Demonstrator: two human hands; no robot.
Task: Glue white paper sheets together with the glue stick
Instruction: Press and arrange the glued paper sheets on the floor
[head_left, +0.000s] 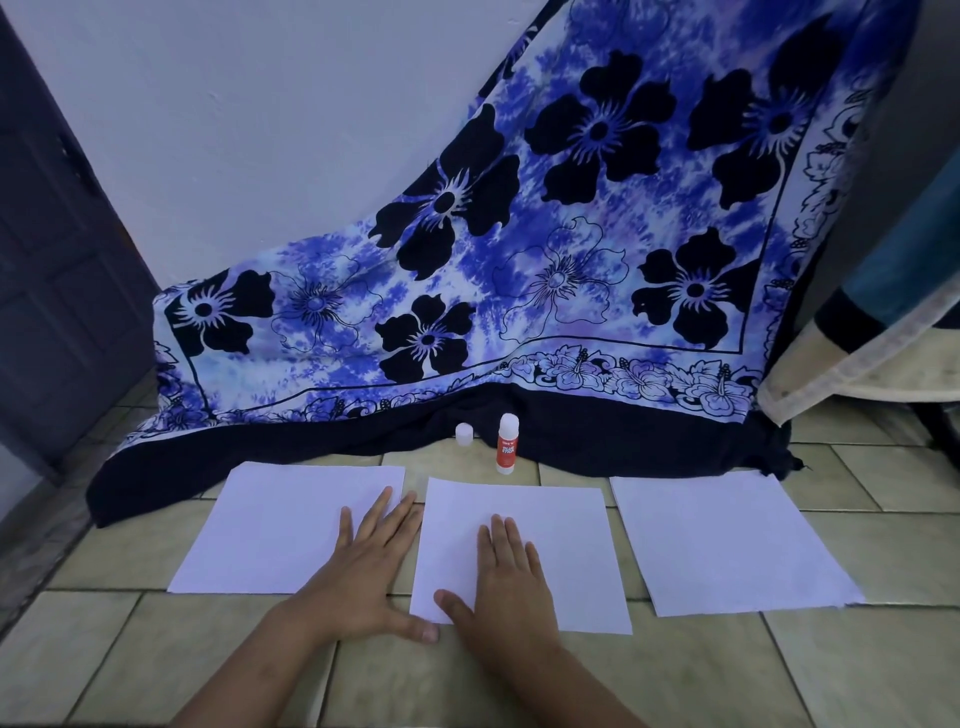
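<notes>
Left hand (363, 577) lies flat, fingers straight, on the left sheet (270, 525); right hand (511, 587) likewise on the middle sheet (566, 535). Beyond stand glue stick (507, 445) and cap (464, 434), before the floral cloth (571, 234).

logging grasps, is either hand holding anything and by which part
Nothing is held. The left hand lies flat on the left sheet, the right hand flat on the middle sheet; the glue stick stands untouched.

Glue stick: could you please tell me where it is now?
Head view: the glue stick stands upright, centre, behind the middle sheet, a white cap to its left.
</notes>
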